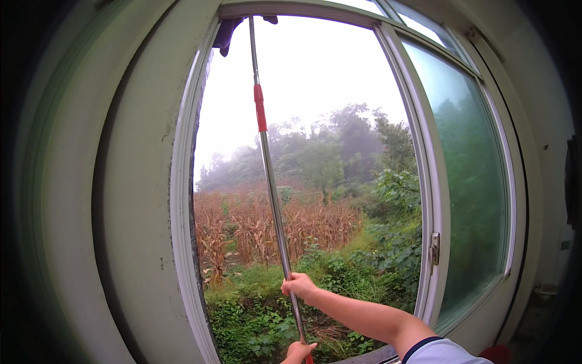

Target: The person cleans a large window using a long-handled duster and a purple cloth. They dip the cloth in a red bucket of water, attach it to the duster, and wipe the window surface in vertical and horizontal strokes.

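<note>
A telescopic metal pole (274,200) with red grips slants up through the open window, its upper end reaching the top of the frame near dark cloth (226,36). My right hand (300,286) is closed around the pole's lower section. Below it, at the picture's bottom edge, my left hand (298,351) holds the pole just above a red grip at its lower end; part of this hand is cut off. What joins the pole's top to the cloth is hidden behind the window's top rail.
The white window frame (182,182) borders the opening on the left. To the right stands a sliding glass pane (473,182) with a latch (434,249). Outside are green plants, dry corn stalks (291,218) and misty trees. A stone sill (363,355) lies below.
</note>
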Demonstrator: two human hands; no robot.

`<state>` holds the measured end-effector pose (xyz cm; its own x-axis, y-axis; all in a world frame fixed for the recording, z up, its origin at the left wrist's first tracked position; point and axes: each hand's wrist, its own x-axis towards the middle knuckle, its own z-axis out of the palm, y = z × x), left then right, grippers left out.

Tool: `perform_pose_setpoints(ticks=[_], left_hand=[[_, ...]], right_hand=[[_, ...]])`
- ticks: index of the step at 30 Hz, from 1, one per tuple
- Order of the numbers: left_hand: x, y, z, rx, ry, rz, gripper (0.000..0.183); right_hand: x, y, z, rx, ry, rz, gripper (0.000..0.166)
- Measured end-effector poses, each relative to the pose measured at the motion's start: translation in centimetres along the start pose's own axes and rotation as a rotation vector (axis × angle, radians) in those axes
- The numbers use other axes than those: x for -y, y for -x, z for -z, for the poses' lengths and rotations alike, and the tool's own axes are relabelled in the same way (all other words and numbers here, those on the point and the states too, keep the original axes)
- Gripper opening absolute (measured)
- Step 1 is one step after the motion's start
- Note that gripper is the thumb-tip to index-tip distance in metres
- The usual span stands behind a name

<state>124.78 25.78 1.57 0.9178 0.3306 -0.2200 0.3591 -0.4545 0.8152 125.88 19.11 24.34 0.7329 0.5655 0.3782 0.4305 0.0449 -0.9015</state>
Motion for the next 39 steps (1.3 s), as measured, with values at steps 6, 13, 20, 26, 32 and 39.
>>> perform_pose_setpoints(ticks=[6,13,20,26,32,39], left_hand=[[1.7,4.7,0.3,0.014,0.174,-0.014,0.037],[2.9,0.7,-1.6,-0.003,0.135,-0.172,0.022],[4.6,-1.9,-2.6,0.015,0.06,-0.195,0.017],[3.3,0.2,-2.3,0.038,-0.004,-0.23,0.019],[4.6,-1.2,-3.1,-0.008,-0.072,-0.236,0.021],[4.5,-0.4,-2.3,-0.009,-0.111,-0.218,0.021]], right_hand=[[-0.9,1.8,-1.0,0.101,-0.043,-0.211,0.01],[-1.5,1.1,-0.3,0.009,-0.139,-0.2,0.01],[-0.1,2.4,-0.9,-0.014,-0.13,-0.223,0.009],[-1.5,1.6,0.3,-0.042,-0.126,-0.231,0.011],[-1.2,2.1,0.4,-0.023,-0.082,-0.249,0.011],[-1.0,2.4,0.7,-0.017,-0.045,-0.286,0.011]])
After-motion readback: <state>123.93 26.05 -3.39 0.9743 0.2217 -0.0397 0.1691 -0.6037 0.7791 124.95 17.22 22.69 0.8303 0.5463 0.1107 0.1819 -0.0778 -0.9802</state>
